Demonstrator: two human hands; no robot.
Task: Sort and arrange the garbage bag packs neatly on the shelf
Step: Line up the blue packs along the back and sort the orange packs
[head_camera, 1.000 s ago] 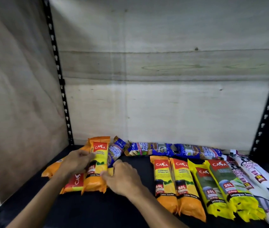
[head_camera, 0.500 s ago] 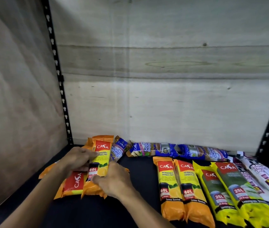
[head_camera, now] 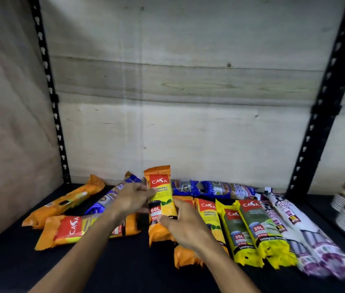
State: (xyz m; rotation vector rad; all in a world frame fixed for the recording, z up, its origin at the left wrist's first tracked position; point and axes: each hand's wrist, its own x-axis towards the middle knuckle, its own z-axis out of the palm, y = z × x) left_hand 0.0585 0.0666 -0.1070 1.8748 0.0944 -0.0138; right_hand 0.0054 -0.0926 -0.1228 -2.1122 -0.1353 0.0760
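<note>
Both hands hold one orange pack [head_camera: 160, 195] above the shelf [head_camera: 125, 269], just left of centre. The left hand [head_camera: 132, 198] pinches its left edge near the top, thumb on the printed face; the right hand [head_camera: 185, 224] curls round its lower right side. The pack's long axis runs roughly 6 to 12 o'clock, tipped a little toward 11, its top raised toward the back wall. The move ahead turns on the gap at its 3 o'clock: a row of upright packs starts there with two orange packs [head_camera: 209, 216] partly hidden under the right hand, then two yellow-green packs [head_camera: 251, 231], then white and purple packs [head_camera: 306, 240] further right. The held pack already points much the way that row does and lies just beside its left end, so I judge a short slide right would seat it; the right hand is the nearer one. At 9 o'clock lie three packs still askew: an orange one [head_camera: 70, 229] almost crosswise, another orange one [head_camera: 66, 203] slanting away, and a blue one [head_camera: 108, 197]. More blue packs [head_camera: 216, 190] lie crosswise along the back.
</note>
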